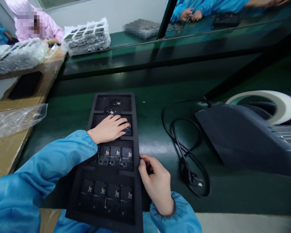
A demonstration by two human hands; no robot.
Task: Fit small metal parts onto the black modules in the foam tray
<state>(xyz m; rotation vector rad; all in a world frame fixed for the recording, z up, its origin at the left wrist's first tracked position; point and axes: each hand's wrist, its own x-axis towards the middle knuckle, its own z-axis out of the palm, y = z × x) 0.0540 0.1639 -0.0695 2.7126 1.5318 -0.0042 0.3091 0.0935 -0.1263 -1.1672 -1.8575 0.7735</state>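
A long black tray point(137, 142) with four compartments lies in front of me, its near end reaching past the table's edge. Flat black parts with small gold contacts point(115, 156) stand in rows in the two nearer compartments. My left hand point(109, 128) is open, palm down over the second compartment from the far end; its fingers touch or hover over a black part point(128, 129) there. Loose small circuit pieces point(111, 110) lie in the far compartment. My right hand point(156, 178) is closed beside the tray's right edge, thumb and forefinger together; anything between them is hidden.
A black power cord point(184, 155) lies coiled on the green table point(157, 126). Right of it stands a dark tape dispenser point(244, 136) with a white roll point(281, 106). Cardboard with a plastic bag point(16, 119) is at left. Wrapped stacks point(87, 37) and co-workers are beyond.
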